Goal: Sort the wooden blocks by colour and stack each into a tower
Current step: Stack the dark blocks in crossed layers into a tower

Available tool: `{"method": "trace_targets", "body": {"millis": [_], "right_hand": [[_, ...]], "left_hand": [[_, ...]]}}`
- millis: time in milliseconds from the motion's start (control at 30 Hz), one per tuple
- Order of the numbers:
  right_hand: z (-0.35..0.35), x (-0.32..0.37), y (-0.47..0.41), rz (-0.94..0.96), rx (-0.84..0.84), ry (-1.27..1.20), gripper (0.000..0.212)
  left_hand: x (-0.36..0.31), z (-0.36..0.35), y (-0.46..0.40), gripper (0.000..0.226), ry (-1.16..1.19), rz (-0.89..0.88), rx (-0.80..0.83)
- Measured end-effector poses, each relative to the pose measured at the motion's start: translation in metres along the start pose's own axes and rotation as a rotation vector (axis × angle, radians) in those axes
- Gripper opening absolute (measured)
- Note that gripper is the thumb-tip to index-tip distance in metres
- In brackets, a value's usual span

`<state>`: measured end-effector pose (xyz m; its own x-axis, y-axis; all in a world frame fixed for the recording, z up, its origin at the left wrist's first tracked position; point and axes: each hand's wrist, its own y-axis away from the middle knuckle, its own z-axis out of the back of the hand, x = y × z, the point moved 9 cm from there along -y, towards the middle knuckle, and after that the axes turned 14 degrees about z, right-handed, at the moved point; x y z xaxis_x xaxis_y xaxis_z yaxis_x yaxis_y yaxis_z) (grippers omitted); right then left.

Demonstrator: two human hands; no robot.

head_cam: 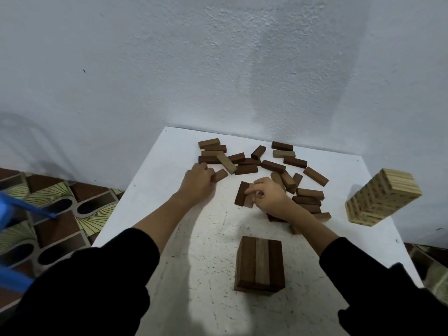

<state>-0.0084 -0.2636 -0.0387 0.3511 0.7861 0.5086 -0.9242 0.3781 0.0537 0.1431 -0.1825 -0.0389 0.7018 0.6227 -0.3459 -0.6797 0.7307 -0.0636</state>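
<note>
Several dark brown wooden blocks (272,166) lie scattered over the far half of the white table (213,238). A short tower of dark blocks (259,263) stands near me at the table's middle. A tall tower of light blocks (381,197) stands at the right edge. My left hand (198,183) is closed around a brown block (220,175) at the left of the scatter. My right hand (269,196) grips two dark blocks (244,198) held side by side, just above the table.
The table stands against a pale textured wall (218,69). Patterned floor tiles (60,209) show to the left, with a blue object (14,209) at the left edge. More blocks (312,204) lie piled behind my right wrist.
</note>
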Motion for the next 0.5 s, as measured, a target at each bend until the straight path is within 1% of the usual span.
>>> {"method": "trace_targets", "body": {"millis": [67, 100, 200, 267, 333, 400, 500], "right_hand": [[-0.001, 0.001, 0.0, 0.002, 0.004, -0.012, 0.034], [-0.001, 0.002, -0.001, 0.007, 0.006, -0.011, 0.034], [-0.002, 0.005, -0.001, 0.018, -0.006, -0.007, 0.037], [-0.002, 0.006, -0.002, 0.021, -0.015, -0.017, 0.04], [-0.004, 0.008, -0.003, 0.014, -0.015, -0.031, 0.044], [-0.008, 0.011, -0.004, 0.018, 0.0, -0.038, 0.051], [-0.01, 0.014, -0.006, 0.032, 0.001, -0.035, 0.06]], "left_hand": [[-0.001, -0.002, 0.009, 0.019, 0.236, 0.07, 0.066], [-0.003, -0.003, 0.015, 0.017, 0.309, 0.088, 0.087], [-0.013, -0.011, 0.035, 0.017, 0.433, 0.09, 0.142], [-0.017, -0.018, 0.045, 0.027, 0.487, 0.077, 0.202], [-0.021, -0.025, 0.051, 0.046, 0.48, 0.046, 0.267], [-0.022, -0.029, 0.052, 0.063, 0.393, 0.029, 0.27], [-0.024, -0.031, 0.05, 0.072, 0.293, 0.018, 0.231]]}}
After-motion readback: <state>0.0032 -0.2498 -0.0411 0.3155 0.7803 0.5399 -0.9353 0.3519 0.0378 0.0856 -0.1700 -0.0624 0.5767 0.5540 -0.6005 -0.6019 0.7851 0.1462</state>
